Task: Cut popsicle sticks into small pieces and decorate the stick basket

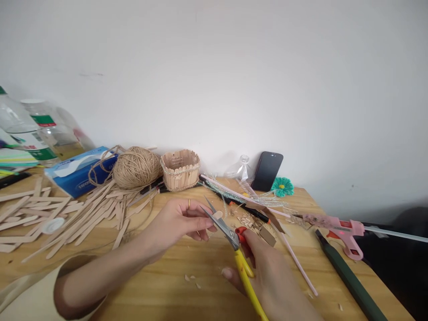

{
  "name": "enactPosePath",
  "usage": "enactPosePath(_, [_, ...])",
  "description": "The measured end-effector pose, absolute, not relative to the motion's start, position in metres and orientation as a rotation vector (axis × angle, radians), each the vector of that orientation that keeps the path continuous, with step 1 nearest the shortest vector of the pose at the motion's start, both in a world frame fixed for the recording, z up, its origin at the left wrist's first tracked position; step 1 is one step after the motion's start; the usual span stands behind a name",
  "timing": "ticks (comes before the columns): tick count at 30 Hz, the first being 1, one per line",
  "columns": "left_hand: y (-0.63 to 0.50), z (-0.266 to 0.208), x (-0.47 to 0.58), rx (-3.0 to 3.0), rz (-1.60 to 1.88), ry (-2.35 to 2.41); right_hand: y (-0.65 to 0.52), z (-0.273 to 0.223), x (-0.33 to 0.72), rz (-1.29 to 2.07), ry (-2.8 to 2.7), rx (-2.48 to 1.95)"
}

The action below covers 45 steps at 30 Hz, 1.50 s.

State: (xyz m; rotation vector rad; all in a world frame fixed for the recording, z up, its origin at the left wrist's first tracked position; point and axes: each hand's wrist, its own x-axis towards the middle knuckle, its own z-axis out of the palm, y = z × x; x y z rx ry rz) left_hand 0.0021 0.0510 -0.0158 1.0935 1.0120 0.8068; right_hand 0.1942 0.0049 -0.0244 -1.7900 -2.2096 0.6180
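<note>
My left hand [187, 220] pinches a small round-ended piece of wooden craft stick [218, 215] between thumb and fingers. My right hand [267, 272] is closed round the scissors [245, 276], which have yellow handles with a red part near the pivot. Their blades are apart and point up and left, right beside the stick piece. Whether the blades touch the wood I cannot tell. On the table below lie a few tiny wood offcuts [192, 278]. Behind my left hand stands a small basket [180, 176] of upright wooden pieces, trimmed with glittery cord.
Loose craft sticks [96, 214] cover the left side, with a ball of twine [135, 167] and a blue tissue box [80, 171] behind. At right lie a pink glue gun [337, 225] and a dark green bar [347, 272]. A phone [267, 170] leans on the wall.
</note>
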Motion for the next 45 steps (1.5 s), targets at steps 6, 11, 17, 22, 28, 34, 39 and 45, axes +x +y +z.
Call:
enactPosePath(6, [0.0505, -0.0172, 0.0025, 1.099, 0.834, 0.971, 0.0038, -0.0221, 0.195, 0.723, -2.17, -1.826])
enactPosePath(11, [0.0501, -0.0155, 0.0036, 1.165, 0.843, 0.986, 0.0033, -0.0219, 0.1941, 0.742, -2.161, -1.849])
enactPosePath(17, [0.0491, -0.0162, 0.0047, 1.152, 0.853, 1.016, 0.0044, -0.0212, 0.193, 0.746, -2.179, -1.839])
enactPosePath(22, [0.0472, -0.0163, 0.0067, 1.122, 0.865, 1.031, 0.0053, -0.019, 0.1938, 0.851, -2.166, -1.772])
enactPosePath(28, [0.0466, -0.0191, 0.005, 1.111, 0.859, 1.025, 0.0054, -0.019, 0.1954, 0.903, -2.151, -1.756])
enactPosePath(34, [0.0465, -0.0215, 0.0049, 1.1, 0.875, 1.004, 0.0037, -0.0217, 0.1957, 0.869, -2.165, -1.745])
enactPosePath(39, [0.0459, -0.0205, 0.0064, 1.109, 0.872, 1.018, 0.0031, -0.0238, 0.1961, 0.839, -2.161, -1.767])
enactPosePath(45, [0.0453, -0.0195, 0.0067, 1.085, 0.872, 1.016, 0.0035, -0.0237, 0.1957, 0.819, -2.164, -1.755])
